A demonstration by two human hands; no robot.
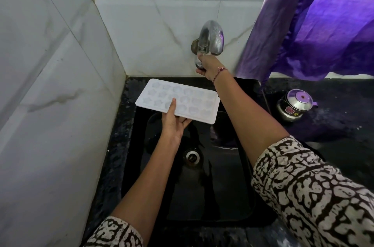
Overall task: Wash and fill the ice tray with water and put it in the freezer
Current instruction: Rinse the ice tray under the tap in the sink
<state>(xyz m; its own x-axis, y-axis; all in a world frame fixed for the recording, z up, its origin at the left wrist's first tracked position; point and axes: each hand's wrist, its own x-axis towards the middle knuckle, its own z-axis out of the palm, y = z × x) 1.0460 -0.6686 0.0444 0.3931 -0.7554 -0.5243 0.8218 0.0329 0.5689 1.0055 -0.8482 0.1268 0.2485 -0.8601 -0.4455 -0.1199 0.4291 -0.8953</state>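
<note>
A white ice tray (192,97) with several star-shaped cells is held level over the black sink (222,196). My left hand (174,123) grips its near edge, thumb on top and fingers underneath. My right hand (208,65) reaches up to the wall and grips the handle under the chrome tap (211,37). No stream of water shows from the spout. The tray sits to the left of and below the spout.
The sink drain (191,156) lies below the tray. A small steel pot with a lid (295,106) stands on the dark counter (334,125) at right. A purple curtain (323,24) hangs over the counter. White tiled walls close in on the left and back.
</note>
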